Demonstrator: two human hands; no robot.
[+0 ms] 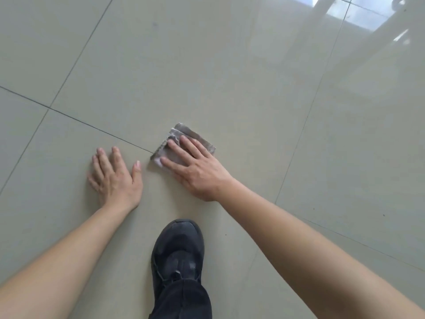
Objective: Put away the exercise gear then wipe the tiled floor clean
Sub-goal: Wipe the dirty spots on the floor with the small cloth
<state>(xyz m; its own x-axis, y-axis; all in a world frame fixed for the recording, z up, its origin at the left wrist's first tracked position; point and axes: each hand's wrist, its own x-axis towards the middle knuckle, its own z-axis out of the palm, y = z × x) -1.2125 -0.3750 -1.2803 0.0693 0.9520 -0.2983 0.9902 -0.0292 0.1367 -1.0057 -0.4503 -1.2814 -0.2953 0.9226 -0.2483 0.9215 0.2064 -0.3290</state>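
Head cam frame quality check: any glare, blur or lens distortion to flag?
Head view: bright glare washes out the tiled floor top right; elsewhere light is even, with faint soft shadows beside the left hand and the right hand on the folded cloth. Wide-angle stretch swells the forearms toward the bottom corners. Hands, cloth and black shoe look reasonably sharp.

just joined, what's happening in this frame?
A person is crouched over the tiled floor, wiping it. The right hand presses a folded grey cloth flat with straight fingers, right on a grout line. The left hand rests open on the tile beside it. A black shoe is planted between the arms. No exercise gear in view.
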